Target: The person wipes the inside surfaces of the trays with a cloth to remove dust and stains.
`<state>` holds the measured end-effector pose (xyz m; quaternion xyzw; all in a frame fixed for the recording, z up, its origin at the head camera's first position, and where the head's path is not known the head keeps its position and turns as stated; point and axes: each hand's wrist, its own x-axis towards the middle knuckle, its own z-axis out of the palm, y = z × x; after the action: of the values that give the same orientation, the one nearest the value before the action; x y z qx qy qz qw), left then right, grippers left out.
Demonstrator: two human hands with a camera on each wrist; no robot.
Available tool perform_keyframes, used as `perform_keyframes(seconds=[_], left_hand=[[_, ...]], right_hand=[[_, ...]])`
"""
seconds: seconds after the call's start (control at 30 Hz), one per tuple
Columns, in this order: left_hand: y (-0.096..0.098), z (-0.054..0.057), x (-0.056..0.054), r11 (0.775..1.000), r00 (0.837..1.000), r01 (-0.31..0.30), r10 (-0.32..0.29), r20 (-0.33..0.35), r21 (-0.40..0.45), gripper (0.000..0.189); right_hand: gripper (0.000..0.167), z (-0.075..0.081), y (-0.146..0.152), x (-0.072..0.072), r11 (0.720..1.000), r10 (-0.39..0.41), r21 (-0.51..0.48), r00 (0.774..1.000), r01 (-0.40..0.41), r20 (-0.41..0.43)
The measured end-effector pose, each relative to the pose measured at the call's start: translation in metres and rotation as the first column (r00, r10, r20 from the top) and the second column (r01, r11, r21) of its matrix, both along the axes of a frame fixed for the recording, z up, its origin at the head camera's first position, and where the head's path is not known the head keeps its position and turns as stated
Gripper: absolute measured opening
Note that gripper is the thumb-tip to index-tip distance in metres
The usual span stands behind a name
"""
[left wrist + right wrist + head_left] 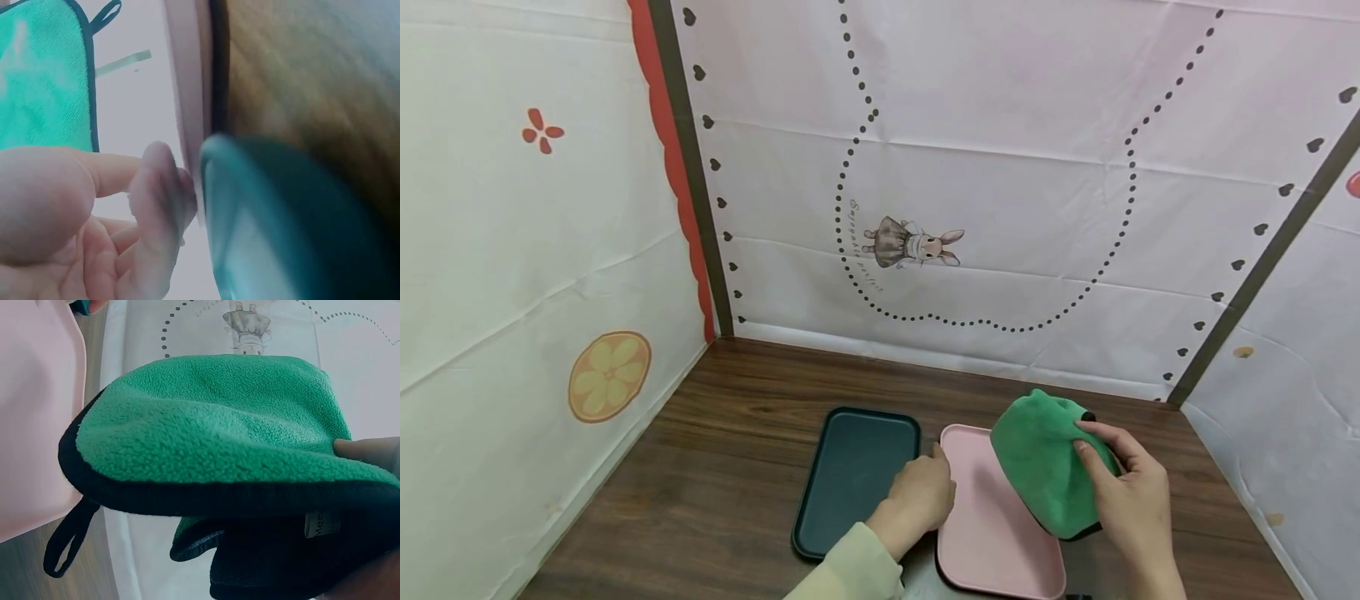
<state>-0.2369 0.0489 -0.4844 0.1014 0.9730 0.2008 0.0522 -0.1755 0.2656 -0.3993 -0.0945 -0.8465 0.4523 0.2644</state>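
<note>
A green plush cloth with dark edging and a small hanging loop is pinched at its right side by my right hand. It hangs folded over the right part of the pink tray. In the right wrist view its dark underside and a small white label show. At the pink tray's left rim my left hand grips with bent fingers; its thumb is hidden from the head view. The left wrist view has those fingers right against the rim.
Left of the pink tray lies a dark green tray, close beside my left hand. Both trays are on a brown wooden table. Printed white sheets wall in the back and both sides. A small black object shows at the bottom edge.
</note>
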Motion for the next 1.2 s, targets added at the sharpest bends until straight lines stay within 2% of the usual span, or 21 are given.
perform_keyframes(seconds=[0.13,0.3,0.7,0.9,1.1,1.2], left_hand=[[-0.013,0.003,-0.001,0.998,1.0,0.015,-0.015,-0.003,0.057,0.059],[-0.035,0.006,-0.001,0.998,0.999,0.033,-0.031,-0.024,0.062,0.052],[-0.087,0.015,-0.003,0.988,1.0,-0.022,0.023,-0.002,0.153,0.051],[-0.108,0.016,-0.002,0.987,0.999,-0.045,0.045,0.003,0.155,0.048],[-0.126,0.015,-0.004,0.987,0.995,-0.096,0.096,0.006,0.13,0.044],[-0.135,0.016,-0.006,0.988,0.993,-0.117,0.115,0.025,0.101,0.054]], right_hand=[[0.026,-0.004,0.0,-0.001,1.0,0.008,0.013,0.999,-0.008,-0.035],[0.032,-0.007,0.0,-0.001,1.0,0.014,0.021,0.998,-0.013,-0.056],[0.028,-0.011,-0.011,-0.006,0.994,0.106,0.033,0.994,-0.107,0.027],[0.029,-0.016,-0.018,-0.01,0.987,0.154,0.044,0.988,-0.155,0.032],[0.029,-0.021,-0.026,-0.014,0.982,0.182,0.045,0.982,-0.184,0.039],[0.028,-0.022,-0.033,-0.016,0.977,0.207,0.044,0.978,-0.208,0.042]])
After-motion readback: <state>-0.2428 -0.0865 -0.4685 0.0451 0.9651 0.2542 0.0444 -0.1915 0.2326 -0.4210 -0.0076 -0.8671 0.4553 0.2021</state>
